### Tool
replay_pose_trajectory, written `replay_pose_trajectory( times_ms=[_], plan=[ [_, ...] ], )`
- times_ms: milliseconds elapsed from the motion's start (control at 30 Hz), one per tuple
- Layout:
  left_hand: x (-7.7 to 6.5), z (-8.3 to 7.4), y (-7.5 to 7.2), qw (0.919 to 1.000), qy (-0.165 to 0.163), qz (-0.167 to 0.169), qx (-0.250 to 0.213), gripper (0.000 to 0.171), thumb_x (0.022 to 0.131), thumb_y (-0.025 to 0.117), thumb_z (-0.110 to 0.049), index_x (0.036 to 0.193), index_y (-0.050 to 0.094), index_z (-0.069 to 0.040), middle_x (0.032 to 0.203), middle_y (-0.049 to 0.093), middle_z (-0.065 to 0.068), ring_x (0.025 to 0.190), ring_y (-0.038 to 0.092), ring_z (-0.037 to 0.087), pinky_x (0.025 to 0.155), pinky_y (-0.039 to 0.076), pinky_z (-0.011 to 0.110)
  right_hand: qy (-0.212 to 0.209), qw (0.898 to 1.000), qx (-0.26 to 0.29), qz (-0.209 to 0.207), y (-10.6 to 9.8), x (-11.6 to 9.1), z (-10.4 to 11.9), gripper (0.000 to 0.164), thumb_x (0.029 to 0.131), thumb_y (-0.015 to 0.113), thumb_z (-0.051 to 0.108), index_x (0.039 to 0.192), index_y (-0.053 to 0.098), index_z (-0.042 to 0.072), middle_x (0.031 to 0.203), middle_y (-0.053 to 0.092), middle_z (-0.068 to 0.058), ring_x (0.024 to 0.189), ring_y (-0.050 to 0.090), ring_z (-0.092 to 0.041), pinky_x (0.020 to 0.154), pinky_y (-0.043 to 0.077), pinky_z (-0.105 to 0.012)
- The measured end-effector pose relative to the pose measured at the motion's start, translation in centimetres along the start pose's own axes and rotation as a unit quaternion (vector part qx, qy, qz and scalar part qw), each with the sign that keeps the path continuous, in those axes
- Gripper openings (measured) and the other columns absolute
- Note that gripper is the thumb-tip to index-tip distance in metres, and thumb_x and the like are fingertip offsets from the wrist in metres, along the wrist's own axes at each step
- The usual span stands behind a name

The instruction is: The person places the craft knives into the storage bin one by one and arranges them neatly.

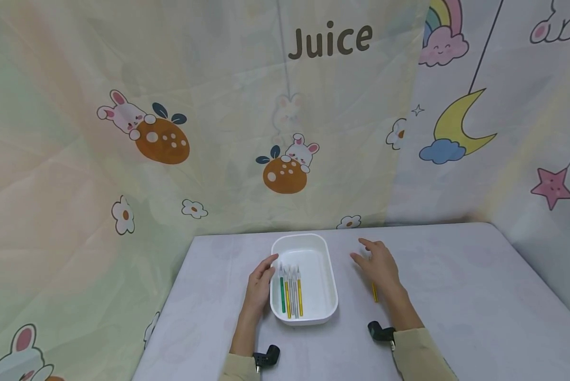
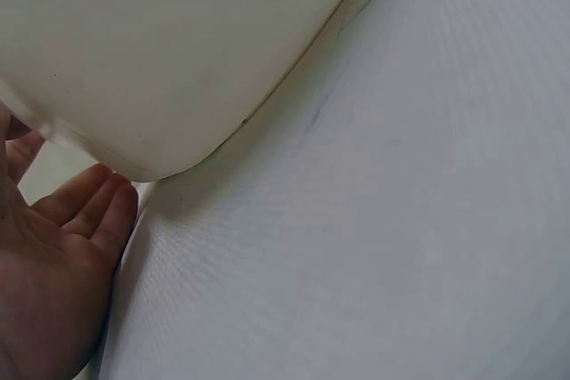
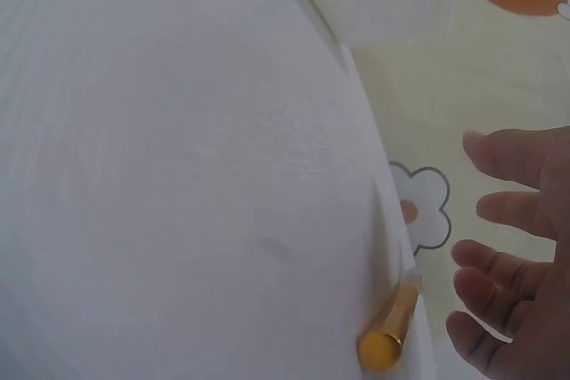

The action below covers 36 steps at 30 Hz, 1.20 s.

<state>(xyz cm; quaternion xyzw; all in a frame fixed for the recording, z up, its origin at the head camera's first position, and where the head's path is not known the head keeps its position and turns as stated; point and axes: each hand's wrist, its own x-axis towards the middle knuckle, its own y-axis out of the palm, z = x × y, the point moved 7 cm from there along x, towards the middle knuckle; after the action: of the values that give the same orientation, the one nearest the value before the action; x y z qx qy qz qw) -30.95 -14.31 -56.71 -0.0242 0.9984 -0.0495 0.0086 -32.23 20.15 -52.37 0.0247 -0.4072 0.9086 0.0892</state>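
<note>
A white rectangular tray (image 1: 317, 312) stands on the table, holding several slender pen-like sticks (image 1: 300, 296) side by side. They have green, yellow and silvery barrels and pale pointed ends. At the tray's left side is my left hand (image 1: 258, 288), its fingertips touching the wall near the rim; in the left wrist view its fingers (image 2: 114, 211) look nearly straight. To the right of the tray, my right hand (image 1: 382, 267) hovers with fingers spread and holds nothing. A yellow pen-like stick (image 1: 374, 292) lies below it on the table, partly hidden by the hand in the head view.
The table (image 1: 466, 296) wears a pale cloth and extends to both sides of the tray. Behind its far edge hangs a printed curtain (image 1: 227, 174) with rabbits, oranges and flowers. Each wrist carries a small black camera (image 1: 267, 357).
</note>
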Motion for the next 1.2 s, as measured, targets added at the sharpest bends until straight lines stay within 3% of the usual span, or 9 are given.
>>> replay_pose_trajectory(
  times_ms=[800, 1200],
  plan=[
    [0.2, 0.1, 0.0, 0.9999, 0.011, 0.005, 0.002, 0.036, 0.107, 0.05, -0.023, 0.137, 0.067, -0.033, 0.159, 0.051, -0.005, 0.157, 0.032, 0.025, 0.129, 0.025, 0.052, 0.017, 0.999, -0.009, 0.044, 0.0, -0.2, -1.3, 0.062, 0.096, 0.073, 0.033, 0.148, 0.055, 0.003, 0.134, 0.059, -0.029, 0.119, 0.06, -0.043, 0.098, 0.053, -0.06],
    [0.1, -0.1, 0.0, 0.9999, 0.015, 0.001, -0.005, 0.035, 0.106, 0.052, -0.023, 0.135, 0.068, -0.033, 0.157, 0.054, -0.005, 0.157, 0.034, 0.025, 0.13, 0.025, 0.052, 0.027, 0.997, -0.04, 0.061, 0.4, -0.1, -1.9, 0.057, 0.095, 0.073, 0.03, 0.143, 0.059, 0.003, 0.129, 0.062, -0.03, 0.113, 0.063, -0.042, 0.091, 0.057, -0.057]
  ],
)
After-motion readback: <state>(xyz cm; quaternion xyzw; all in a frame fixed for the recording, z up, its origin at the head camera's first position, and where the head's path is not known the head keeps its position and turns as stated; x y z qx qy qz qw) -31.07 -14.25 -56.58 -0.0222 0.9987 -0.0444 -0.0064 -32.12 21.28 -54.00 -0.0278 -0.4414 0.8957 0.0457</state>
